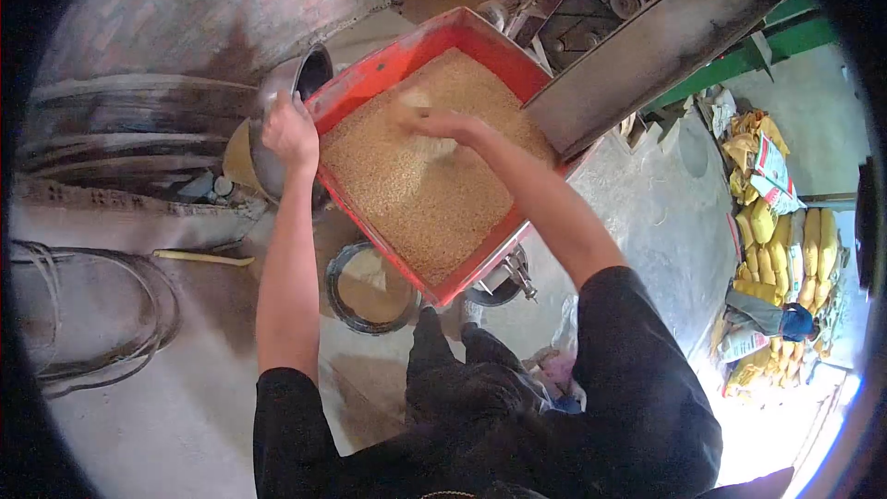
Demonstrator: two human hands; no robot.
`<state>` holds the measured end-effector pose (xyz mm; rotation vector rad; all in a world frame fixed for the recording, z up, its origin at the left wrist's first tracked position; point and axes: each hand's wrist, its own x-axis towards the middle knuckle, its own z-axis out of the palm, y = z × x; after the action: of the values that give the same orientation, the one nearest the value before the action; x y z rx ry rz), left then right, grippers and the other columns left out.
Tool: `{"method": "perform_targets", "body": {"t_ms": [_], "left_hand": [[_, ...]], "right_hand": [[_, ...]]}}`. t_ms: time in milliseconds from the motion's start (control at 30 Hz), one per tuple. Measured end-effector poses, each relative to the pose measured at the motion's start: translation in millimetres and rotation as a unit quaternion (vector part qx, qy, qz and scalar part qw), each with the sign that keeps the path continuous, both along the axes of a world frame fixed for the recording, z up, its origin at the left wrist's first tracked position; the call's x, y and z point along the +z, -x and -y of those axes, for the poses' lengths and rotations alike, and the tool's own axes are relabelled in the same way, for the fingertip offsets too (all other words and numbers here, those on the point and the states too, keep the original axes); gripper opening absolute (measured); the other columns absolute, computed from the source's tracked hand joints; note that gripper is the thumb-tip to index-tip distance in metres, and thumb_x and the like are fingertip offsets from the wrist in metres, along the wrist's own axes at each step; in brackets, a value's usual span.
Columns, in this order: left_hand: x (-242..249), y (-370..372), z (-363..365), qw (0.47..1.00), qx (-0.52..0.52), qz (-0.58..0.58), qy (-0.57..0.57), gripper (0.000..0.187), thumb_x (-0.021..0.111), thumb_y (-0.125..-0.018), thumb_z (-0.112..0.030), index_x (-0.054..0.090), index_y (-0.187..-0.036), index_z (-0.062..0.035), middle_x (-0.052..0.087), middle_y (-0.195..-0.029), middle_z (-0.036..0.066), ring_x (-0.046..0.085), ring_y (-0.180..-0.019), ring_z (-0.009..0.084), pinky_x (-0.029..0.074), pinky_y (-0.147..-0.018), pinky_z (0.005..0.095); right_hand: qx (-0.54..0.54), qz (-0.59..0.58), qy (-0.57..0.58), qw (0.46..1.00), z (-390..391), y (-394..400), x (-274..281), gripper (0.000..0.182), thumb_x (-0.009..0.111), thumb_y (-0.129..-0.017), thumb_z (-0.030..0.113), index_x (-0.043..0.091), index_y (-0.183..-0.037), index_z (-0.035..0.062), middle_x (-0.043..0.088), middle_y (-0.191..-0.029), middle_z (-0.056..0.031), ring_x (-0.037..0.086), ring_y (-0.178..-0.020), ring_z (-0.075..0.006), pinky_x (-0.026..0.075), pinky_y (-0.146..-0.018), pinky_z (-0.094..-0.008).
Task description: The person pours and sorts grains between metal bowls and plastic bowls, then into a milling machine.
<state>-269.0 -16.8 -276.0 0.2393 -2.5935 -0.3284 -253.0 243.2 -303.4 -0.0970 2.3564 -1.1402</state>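
A red square hopper (374, 65) holds a bed of tan grain (434, 194). Over the grain, my right hand (434, 125) reaches in from the right; its fingers are blurred by motion, and whether they hold anything is unclear. My left hand (290, 132) is closed on the rim of a metal bowl (314, 71) at the hopper's left side. The bowl is tilted, with its opening toward the hopper. Below the hopper, a black tub (337, 300) on the floor contains tan material.
A metal chute (656, 51) meets the hopper's right corner. Black hoses (152, 314) lie coiled at the left near a yellow stick (203, 259). Yellow sacks (785, 249) are stacked at the far right. Another container sits under the hopper's metal spout (519, 274).
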Motion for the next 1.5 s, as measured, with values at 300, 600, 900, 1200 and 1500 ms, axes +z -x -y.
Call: {"method": "perform_targets", "body": {"t_ms": [300, 600, 900, 1200, 1500], "left_hand": [[2, 3, 0, 0.999, 0.024, 0.015, -0.033, 0.019, 0.053, -0.088, -0.026, 0.055, -0.087, -0.0065, 0.063, -0.077, 0.016, 0.063, -0.071, 0.0355, 0.048, -0.061, 0.0474], [0, -3, 4, 0.999, 0.014, 0.012, -0.042, 0.019, 0.054, -0.087, -0.024, 0.056, -0.089, -0.0057, 0.064, -0.08, 0.015, 0.063, -0.074, 0.0357, 0.048, -0.062, 0.0481], [1, -1, 2, 0.998, 0.022, 0.032, -0.042, 0.017, 0.056, -0.085, -0.022, 0.057, -0.087, -0.005, 0.064, -0.08, 0.015, 0.064, -0.074, 0.0351, 0.049, -0.062, 0.0477], [2, 1, 0, 0.998, 0.035, 0.031, -0.045, 0.016, 0.057, -0.085, -0.022, 0.056, -0.087, -0.0055, 0.064, -0.08, 0.015, 0.064, -0.074, 0.0351, 0.05, -0.062, 0.0469], [-1, -3, 3, 0.998, 0.021, 0.015, -0.061, 0.016, 0.056, -0.085, -0.021, 0.054, -0.089, -0.0056, 0.064, -0.079, 0.015, 0.063, -0.074, 0.0364, 0.049, -0.063, 0.0482]], "right_hand": [[-0.257, -0.152, -0.245, 0.922, -46, 51, -109, 0.069, 0.049, -0.081, 0.056, 0.048, -0.127, 0.0047, 0.051, -0.126, -0.0177, 0.05, -0.115, -0.0318, 0.037, -0.098, -0.039], [0.225, -0.124, -0.093, 0.962, 38, -71, 43, 0.071, 0.053, -0.079, 0.058, 0.043, -0.134, 0.0146, 0.038, -0.138, -0.0181, 0.027, -0.132, -0.0353, 0.032, -0.103, -0.0461], [0.302, -0.121, -0.36, 0.875, 30, -48, -4, 0.049, 0.057, -0.082, 0.042, 0.049, -0.127, 0.0254, 0.037, -0.138, -0.0116, 0.03, -0.128, -0.038, 0.025, -0.096, -0.0684], [-0.129, -0.058, -0.423, 0.895, -74, -17, -96, 0.072, 0.045, -0.081, 0.061, 0.043, -0.131, 0.0091, 0.046, -0.132, -0.0156, 0.043, -0.121, -0.0346, 0.038, -0.097, -0.046], [0.004, -0.015, -0.155, 0.988, -50, -27, -15, 0.051, 0.041, -0.086, 0.042, 0.055, -0.117, 0.0039, 0.057, -0.115, -0.0227, 0.055, -0.106, -0.0353, 0.039, -0.095, -0.0433]]}}
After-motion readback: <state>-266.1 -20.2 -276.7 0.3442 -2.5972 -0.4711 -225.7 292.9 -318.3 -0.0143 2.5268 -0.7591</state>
